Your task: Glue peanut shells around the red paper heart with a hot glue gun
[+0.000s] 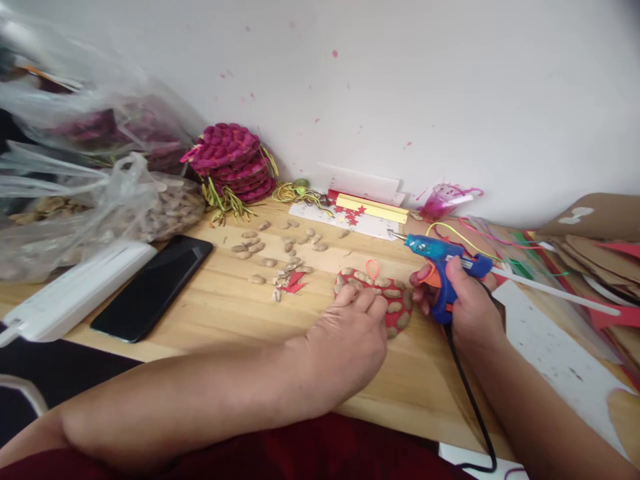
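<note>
A red piece [399,319] covered with rows of peanuts lies on the wooden table, an orange loop at its top edge. My left hand [353,333] rests over its left part with the fingers bent down onto it; whatever the fingertips hold is hidden. In my right hand [463,300] is a blue glue gun [443,277], its nozzle pointing left above the table and a white glue stick poking out at the back. Loose peanuts [250,245] lie left of the red piece, near red paper scraps [295,283] and shell bits.
A black phone [155,287] and a white power strip [80,287] lie at the left, before plastic bags [173,200] of peanuts. Purple discs [233,160] are stacked by the wall. Yellow strips [373,207] are at the back; cardboard [590,260] is at the right.
</note>
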The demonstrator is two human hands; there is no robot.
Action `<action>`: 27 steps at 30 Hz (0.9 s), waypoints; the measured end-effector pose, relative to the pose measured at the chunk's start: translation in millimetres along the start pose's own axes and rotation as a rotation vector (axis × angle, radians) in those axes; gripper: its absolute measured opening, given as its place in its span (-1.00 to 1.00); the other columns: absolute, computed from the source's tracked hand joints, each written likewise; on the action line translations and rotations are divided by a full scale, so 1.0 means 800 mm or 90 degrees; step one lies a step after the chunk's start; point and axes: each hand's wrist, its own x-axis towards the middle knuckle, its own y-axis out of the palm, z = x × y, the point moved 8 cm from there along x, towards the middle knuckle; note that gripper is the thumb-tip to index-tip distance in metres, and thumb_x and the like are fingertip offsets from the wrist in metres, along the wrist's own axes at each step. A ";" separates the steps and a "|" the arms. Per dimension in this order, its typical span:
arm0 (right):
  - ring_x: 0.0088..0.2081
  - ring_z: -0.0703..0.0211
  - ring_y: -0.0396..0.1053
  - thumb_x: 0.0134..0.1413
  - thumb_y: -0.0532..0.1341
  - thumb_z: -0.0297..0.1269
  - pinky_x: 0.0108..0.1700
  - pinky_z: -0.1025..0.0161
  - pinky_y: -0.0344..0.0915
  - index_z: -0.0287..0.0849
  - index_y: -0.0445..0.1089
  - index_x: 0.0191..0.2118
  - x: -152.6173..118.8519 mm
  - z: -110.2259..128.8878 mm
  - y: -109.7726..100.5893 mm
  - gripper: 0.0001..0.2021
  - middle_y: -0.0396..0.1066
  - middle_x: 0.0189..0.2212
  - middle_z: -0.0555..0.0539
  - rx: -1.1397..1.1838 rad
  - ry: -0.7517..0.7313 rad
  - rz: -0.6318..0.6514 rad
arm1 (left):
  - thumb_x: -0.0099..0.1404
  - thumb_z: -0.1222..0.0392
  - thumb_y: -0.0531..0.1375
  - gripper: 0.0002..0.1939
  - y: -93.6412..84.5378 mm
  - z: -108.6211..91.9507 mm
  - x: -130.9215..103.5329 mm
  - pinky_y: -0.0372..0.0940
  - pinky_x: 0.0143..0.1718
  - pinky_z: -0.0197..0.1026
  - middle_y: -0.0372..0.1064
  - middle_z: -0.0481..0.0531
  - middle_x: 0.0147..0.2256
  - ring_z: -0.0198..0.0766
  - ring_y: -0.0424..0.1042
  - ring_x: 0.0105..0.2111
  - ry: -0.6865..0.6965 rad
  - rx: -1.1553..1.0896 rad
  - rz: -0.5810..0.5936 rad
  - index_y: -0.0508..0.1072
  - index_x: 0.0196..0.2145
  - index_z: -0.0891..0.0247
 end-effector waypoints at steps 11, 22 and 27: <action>-0.62 0.20 0.34 0.20 0.20 0.34 -0.63 0.27 0.26 -0.09 0.45 -0.44 -0.008 0.001 0.011 -0.45 0.43 -0.62 -0.04 -0.022 0.058 0.035 | 0.37 0.38 0.11 -0.59 0.006 0.013 0.002 0.37 0.03 0.15 0.46 0.24 -0.08 0.06 0.41 -0.06 -0.032 0.023 -0.011 0.54 0.11 0.39; -0.56 0.15 0.41 0.11 0.24 0.37 -0.61 0.29 0.26 -0.11 0.45 -0.43 -0.010 0.002 0.012 -0.44 0.42 -0.61 -0.06 -0.025 0.069 0.024 | 0.35 0.29 0.15 -0.57 0.007 0.016 0.006 0.35 0.04 0.16 0.47 0.21 -0.12 0.07 0.40 -0.08 -0.014 -0.004 0.008 0.55 0.13 0.33; -0.50 0.09 0.47 0.05 0.27 0.38 -0.63 0.29 0.27 -0.09 0.43 -0.47 -0.008 0.002 0.010 -0.44 0.44 -0.59 -0.07 -0.038 0.072 0.003 | 0.35 0.27 0.14 -0.61 0.010 0.017 0.008 0.35 0.05 0.18 0.47 0.24 -0.12 0.08 0.41 -0.10 0.002 -0.019 0.025 0.59 0.06 0.36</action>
